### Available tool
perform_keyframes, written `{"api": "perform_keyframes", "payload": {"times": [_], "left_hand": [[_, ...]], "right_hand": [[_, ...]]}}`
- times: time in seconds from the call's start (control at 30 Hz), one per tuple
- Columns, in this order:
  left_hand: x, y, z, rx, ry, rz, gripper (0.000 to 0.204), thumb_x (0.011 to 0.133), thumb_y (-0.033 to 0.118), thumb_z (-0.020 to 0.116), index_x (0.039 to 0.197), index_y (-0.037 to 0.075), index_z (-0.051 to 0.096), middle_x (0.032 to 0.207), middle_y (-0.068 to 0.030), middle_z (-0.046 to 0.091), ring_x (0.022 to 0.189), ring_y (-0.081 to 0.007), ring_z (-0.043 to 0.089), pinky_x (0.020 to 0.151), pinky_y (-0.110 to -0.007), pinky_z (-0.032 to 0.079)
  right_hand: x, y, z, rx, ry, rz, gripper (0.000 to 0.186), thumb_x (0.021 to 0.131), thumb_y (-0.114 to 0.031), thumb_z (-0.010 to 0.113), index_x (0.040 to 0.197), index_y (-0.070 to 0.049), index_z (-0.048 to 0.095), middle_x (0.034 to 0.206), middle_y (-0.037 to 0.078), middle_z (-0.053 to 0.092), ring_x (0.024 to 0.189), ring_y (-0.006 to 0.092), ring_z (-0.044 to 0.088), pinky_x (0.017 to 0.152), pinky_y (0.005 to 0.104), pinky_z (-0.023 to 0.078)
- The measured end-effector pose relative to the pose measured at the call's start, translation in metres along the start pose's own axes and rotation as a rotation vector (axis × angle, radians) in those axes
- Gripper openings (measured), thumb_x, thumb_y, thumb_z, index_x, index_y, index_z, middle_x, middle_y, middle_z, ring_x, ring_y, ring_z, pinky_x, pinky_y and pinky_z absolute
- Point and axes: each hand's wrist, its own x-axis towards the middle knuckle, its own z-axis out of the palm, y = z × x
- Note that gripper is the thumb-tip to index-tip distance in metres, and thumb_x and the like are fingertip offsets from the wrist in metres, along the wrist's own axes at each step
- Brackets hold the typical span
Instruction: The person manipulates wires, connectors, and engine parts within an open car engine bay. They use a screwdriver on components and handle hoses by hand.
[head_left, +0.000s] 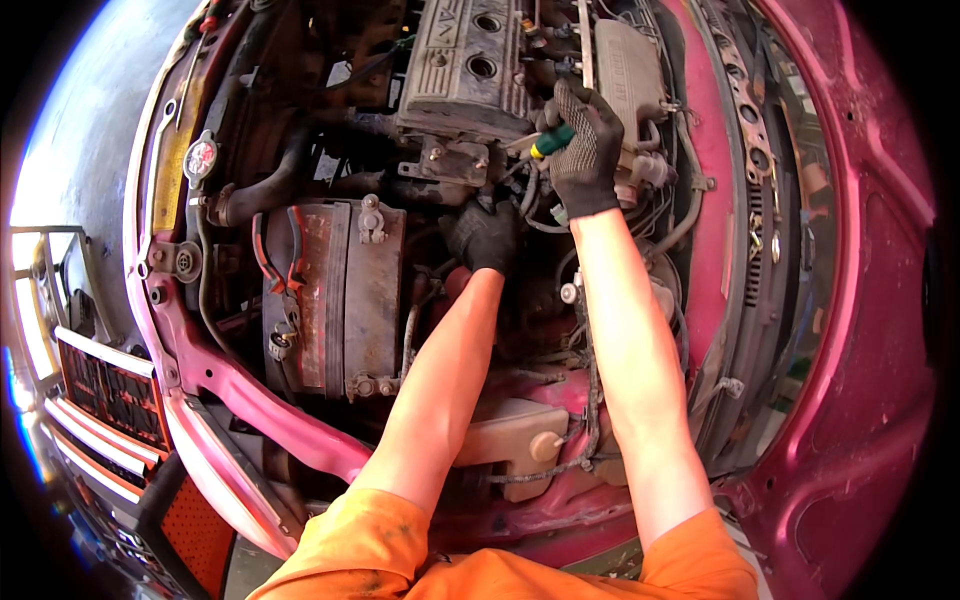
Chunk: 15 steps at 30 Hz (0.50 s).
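Smudged orange cloth shirt (480, 578), dark knit-gloved right hand (587, 148) wrapped around a smooth green-and-yellow tool handle (553, 141), beside the ribbed, dusty metal engine cover (450, 92), black-gloved left hand (482, 238) below that cover, its grip impossible to tell, scuffed boxy battery (335, 300) nearby.

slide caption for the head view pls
Dark-gloved right hand holds a green and yellow tool handle beside a grimy grey engine; dark-gloved left hand lower, near a dirty rectangular battery.
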Motion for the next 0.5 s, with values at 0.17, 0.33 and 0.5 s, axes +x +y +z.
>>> {"api": "perform_keyframes", "payload": {"times": [0.17,0.33,0.5], "left_hand": [[-0.003,0.006,-0.01,0.014,-0.013,-0.048,0.04,0.075,0.043,0.057,0.087,0.007,0.069,0.086,-0.0208,0.068,0.089,-0.0396,0.063,0.096,-0.048,0.039],[0.001,0.001,-0.005,-0.012,0.019,-0.03,0.038,0.075,0.042,0.058,0.088,0.008,0.069,0.09,-0.0213,0.067,0.088,-0.0402,0.063,0.087,-0.048,0.045],[-0.001,-0.01,0.011,0.027,0.104,0.029,0.04,0.075,0.043,0.059,0.092,0.008,0.069,0.093,-0.0211,0.067,0.092,-0.0402,0.062,0.094,-0.051,0.04]], "right_hand": [[0.013,0.006,0.013,-0.259,-0.091,-0.086,0.017,0.09,-0.015,0.061,0.093,0.002,0.063,0.063,0.007,0.055,0.053,0.0169,0.05,0.054,0.0285,0.042],[0.039,0.023,0.015,-0.113,-0.137,0.042,0.019,0.09,-0.018,0.059,0.09,0.0,0.065,0.067,0.008,0.056,0.052,0.0164,0.05,0.055,0.0293,0.043],[0.049,0.02,0.004,-0.16,-0.057,0.076,0.019,0.09,-0.019,0.058,0.092,-0.002,0.065,0.065,0.007,0.054,0.05,0.0161,0.046,0.055,0.0318,0.042]]}}
